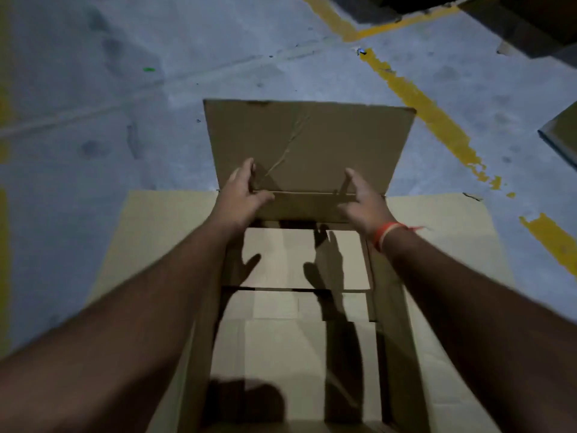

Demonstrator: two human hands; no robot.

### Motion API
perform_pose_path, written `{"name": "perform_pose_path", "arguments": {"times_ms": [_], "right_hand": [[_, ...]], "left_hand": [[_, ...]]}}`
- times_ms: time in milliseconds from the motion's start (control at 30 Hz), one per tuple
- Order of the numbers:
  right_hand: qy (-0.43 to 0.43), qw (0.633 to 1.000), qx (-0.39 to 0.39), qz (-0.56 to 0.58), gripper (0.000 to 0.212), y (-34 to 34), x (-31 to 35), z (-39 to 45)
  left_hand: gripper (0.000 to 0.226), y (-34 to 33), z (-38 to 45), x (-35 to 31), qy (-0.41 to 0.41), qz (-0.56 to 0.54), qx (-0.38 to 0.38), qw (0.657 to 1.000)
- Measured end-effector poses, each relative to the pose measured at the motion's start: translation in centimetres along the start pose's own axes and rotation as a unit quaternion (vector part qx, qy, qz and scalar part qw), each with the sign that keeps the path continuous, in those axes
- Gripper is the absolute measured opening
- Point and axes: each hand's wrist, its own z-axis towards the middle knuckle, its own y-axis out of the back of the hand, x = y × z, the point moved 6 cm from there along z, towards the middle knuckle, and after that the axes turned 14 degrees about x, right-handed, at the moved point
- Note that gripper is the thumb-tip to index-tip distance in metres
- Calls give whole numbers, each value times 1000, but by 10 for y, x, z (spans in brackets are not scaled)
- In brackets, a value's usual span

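Big brown corrugated cardboard box (296, 339) is sitting open on the grey concrete floor (93, 89) right below the person, mouth up, btm panels showing inside. Its far flap (309, 142) is standing tilted away, and pale side flaps (150, 245) are lying spread out L and R. L hand (245, 190) and R hand (363, 200) are both reaching to the far flap's crease. Fingers are lying mostly straight on its inner face, thumbs splaying lower by the fold, nothing actually gripped as far as shows. R wrist is wearing an orange wrist thread (387, 235).

Step in hand, prob.: working the far flap at its fold, pressing it back or starting to bring it in; can't tell which. Next move is calling for an even push from both hands so the crease is bending straight, not along the flap's diagonal wrinkle.
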Motion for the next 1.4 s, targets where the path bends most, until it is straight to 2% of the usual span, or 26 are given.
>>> {"name": "perform_pose_path", "arguments": {"times_ms": [67,100,200,300,367,500,600,667,800,1133,1300,1400], "right_hand": [[-27,980,71,-186,89,2,-8,18],[-42,968,100,-226,92,-1,-13,22],[-74,953,149,-255,97,-13,-26,27],[-83,952,148,-256,101,-17,-27,27],[-88,954,122,-258,103,-18,-28,21],[-84,934,66,-342,95,-33,-46,-28],[-101,918,81,-375,100,-48,-83,-68],[-123,928,113,-334,103,-58,-104,-89],[-135,953,156,-224,99,-75,-110,-117],[-97,966,188,-151,83,-142,-59,-149],[-113,962,211,-129,84,-169,-60,-176],[-104,962,215,-132,84,-170,-46,-185]], "left_hand": [[94,2,14,23,36,241,53,969],[96,1,15,35,57,313,68,946],[102,-3,14,62,110,389,89,910],[111,-4,11,66,117,432,104,888],[115,-3,-1,68,151,421,80,891],[122,-17,-68,96,273,347,26,897],[117,-37,-118,129,297,325,32,898],[109,-45,-140,144,311,304,50,899],[96,-51,-150,138,310,306,67,898],[76,-55,-159,115,304,361,47,880],[63,-42,-164,95,262,342,9,902],[69,-27,-164,67,210,315,-9,925]]}}
